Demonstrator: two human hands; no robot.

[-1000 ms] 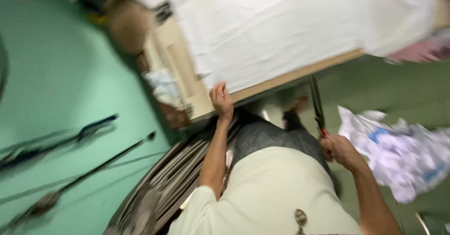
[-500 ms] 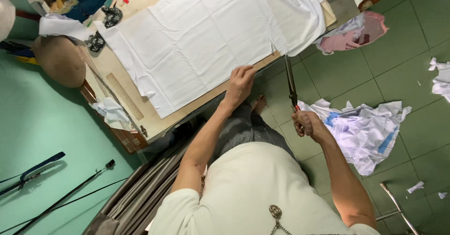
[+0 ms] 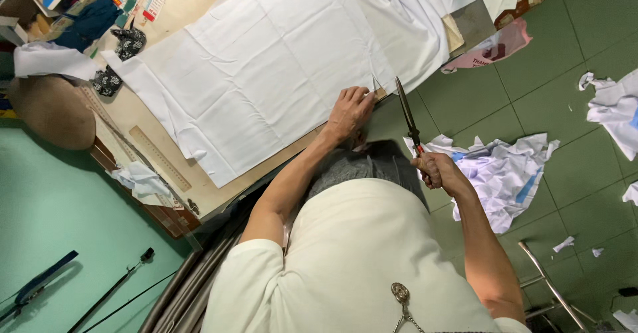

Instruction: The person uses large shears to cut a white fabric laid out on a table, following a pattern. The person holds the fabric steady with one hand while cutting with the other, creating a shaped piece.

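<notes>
Head view: your left hand presses flat on the white cloth at the surface edge; your right hand grips closed shears beside it. Cutting pending; align blades first.

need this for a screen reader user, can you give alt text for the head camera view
Seen from above, a person's left hand presses white fabric at a wooden table's edge while the right hand holds long closed scissors beside it. Fabric scraps litter the green tiled floor.
</notes>
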